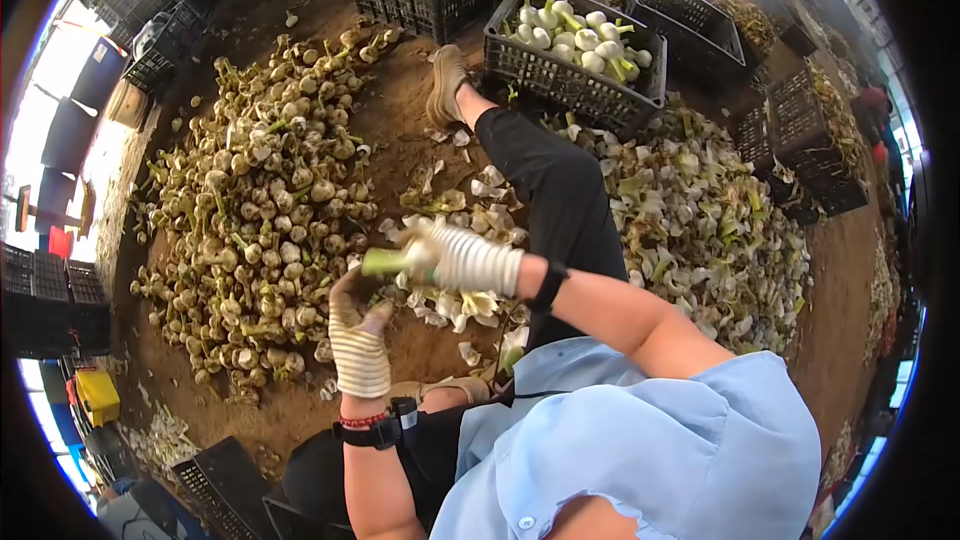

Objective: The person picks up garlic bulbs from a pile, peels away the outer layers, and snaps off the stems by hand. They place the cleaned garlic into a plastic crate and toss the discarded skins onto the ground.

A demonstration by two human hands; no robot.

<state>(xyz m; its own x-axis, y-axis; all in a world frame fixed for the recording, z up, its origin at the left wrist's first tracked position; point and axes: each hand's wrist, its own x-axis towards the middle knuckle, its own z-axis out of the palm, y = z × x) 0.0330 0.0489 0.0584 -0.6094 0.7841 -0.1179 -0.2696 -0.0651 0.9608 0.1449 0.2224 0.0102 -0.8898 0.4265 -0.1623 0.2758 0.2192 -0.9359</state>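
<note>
Both my hands wear cream-and-white striped gloves with soiled fingers. My right hand (460,255), smeared by motion, closes around a garlic bulb whose thick green stem (385,262) points left. Most of that bulb is hidden by the glove. Just below the stem's end, my left hand (360,340) has its fingers curled upward with the thumb on the right side. What lies inside its curl is hard to see. To the left spreads a large pile of unpeeled garlic bulbs (270,230). Loose white garlic skins (460,310) lie on the ground beneath my hands.
A black crate of peeled white garlic (575,90) stands beyond my knee. Another black crate (420,5) with garlic is farther left, and an empty-looking one (690,35) is at right. A broad heap of garlic skins (700,210) lies right of my leg.
</note>
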